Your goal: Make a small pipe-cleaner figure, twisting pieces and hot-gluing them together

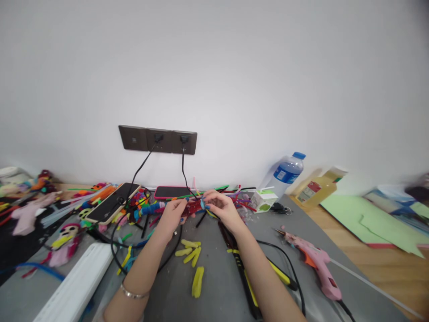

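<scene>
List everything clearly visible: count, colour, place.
Craft piece: one, red, centre
Short fuzzy strips: several, yellow, front centre
Craft stems: uncountable, multicoloured, rear
Phones: two, black-screened, rear
Fuzzy figures: several, mixed, left
Long bar: one, white, front left
Socket panel: one, brown, wall
Plugged cables: two, black, panel
Small box: one, white-green, rear right
Plastic bottle: one, clear, blue-capped, rear right
Liquid bottle: one, yellow, rear right
Glue gun: one, pink, right
Paper sheets: several, green, far right
Tool handles: two, black-yellow, front right
Left hand: one, blue-nailed, at piece
Right hand: one, blue-nailed, at piece
</scene>
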The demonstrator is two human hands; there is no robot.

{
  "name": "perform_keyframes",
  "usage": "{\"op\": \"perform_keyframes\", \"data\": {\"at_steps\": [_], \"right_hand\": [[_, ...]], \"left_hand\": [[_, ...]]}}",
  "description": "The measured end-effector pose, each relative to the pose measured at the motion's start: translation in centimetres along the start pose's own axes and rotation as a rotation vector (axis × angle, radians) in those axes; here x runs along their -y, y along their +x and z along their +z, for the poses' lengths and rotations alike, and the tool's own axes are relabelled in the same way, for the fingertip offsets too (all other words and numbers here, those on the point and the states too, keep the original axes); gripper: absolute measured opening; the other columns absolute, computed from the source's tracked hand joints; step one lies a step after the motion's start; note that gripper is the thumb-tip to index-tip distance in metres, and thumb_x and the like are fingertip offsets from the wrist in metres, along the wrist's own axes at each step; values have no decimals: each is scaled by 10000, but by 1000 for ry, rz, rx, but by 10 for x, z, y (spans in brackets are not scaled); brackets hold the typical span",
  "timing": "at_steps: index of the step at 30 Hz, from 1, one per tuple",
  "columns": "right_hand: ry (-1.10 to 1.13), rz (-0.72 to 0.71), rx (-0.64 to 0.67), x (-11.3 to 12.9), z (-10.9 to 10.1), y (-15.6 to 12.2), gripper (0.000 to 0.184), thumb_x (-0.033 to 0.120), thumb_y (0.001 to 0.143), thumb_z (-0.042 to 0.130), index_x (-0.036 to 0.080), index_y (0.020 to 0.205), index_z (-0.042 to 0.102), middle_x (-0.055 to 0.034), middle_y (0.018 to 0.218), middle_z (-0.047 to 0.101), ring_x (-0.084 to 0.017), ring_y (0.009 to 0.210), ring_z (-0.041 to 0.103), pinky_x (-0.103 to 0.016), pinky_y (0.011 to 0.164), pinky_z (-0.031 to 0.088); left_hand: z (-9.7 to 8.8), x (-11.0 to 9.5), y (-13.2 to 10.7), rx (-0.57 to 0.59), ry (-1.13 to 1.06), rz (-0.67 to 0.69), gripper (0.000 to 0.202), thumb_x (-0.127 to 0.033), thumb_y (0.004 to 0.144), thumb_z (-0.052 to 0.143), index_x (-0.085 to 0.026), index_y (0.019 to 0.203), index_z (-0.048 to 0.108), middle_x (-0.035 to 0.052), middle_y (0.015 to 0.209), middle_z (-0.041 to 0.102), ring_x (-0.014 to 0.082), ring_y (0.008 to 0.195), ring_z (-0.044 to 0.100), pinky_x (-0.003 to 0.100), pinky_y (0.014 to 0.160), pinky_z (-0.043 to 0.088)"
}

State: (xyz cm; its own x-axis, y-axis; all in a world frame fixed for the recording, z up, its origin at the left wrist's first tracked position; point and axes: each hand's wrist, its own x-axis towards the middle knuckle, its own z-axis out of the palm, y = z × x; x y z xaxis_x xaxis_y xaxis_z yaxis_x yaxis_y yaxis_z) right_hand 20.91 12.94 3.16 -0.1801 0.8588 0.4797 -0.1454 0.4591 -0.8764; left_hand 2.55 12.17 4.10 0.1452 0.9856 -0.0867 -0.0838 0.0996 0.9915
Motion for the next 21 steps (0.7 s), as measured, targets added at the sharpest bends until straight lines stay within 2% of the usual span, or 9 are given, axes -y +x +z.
{"op": "perform_keyframes", "data": {"at_steps": [3, 8, 16, 21], "right_hand": [[-6, -5, -3, 0, 0, 0, 138, 340, 762, 770, 224, 824, 730, -55, 902, 663, -196, 858, 603, -326, 780, 466], [-3, -4, 2, 0, 0, 0, 122, 326, 771, 766, 230, 838, 728, -52, 918, 664, -191, 860, 603, -316, 767, 459], [20, 0, 4, -1, 1, 0, 118, 312, 765, 773, 229, 837, 730, -54, 916, 664, -192, 863, 602, -319, 773, 459], [166, 14, -41, -1, 3, -1, 199, 378, 730, 804, 243, 851, 722, -42, 941, 658, -179, 834, 596, -305, 760, 465]], "left_hand": [[1, 4, 1, 6, -30, -7, 426, -550, 728, 621, -126, 689, 626, 14, 482, 595, 65, 376, 334, 193, 392, 202], [4, 8, 2, 19, -62, -11, 470, -586, 720, 626, -123, 645, 617, 37, 506, 613, 58, 374, 327, 192, 380, 191], [6, 6, 0, 18, -80, -10, 460, -576, 718, 627, -126, 627, 604, 29, 495, 597, 53, 359, 320, 191, 372, 196], [10, 0, -3, 38, -93, 18, 442, -566, 715, 638, -135, 626, 593, 6, 460, 567, 58, 365, 319, 190, 376, 195]]}}
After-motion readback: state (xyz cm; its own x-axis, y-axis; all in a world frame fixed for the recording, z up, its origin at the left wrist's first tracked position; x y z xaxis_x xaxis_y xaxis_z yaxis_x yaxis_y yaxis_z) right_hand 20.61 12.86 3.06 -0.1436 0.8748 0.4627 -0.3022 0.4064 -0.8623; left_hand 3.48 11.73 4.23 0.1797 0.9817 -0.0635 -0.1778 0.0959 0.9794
